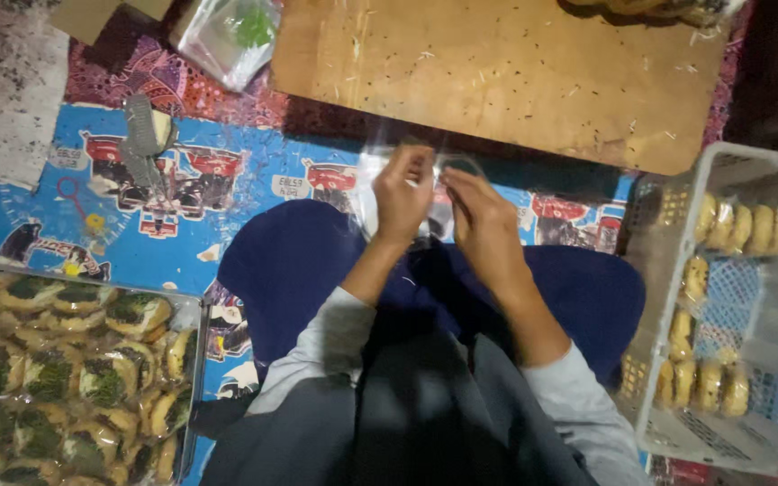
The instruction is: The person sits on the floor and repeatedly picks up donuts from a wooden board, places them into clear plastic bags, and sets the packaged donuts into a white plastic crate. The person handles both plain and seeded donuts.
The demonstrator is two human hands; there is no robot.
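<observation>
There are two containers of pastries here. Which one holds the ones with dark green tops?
The metal tray at the lower left: its pastries have dark green centres. Those in the white plastic basket on the right are plain golden rounds.

Thin, clear, glossy plastic bag (407,171) pinched between left hand (404,193) and right hand (483,220). Matt, scratched brown wooden board (497,72). White plastic lattice basket (731,306). Shiny metal tray (193,310). Printed blue mat (209,225), smooth. Soft dark blue cloth (290,261) on the lap.
</observation>
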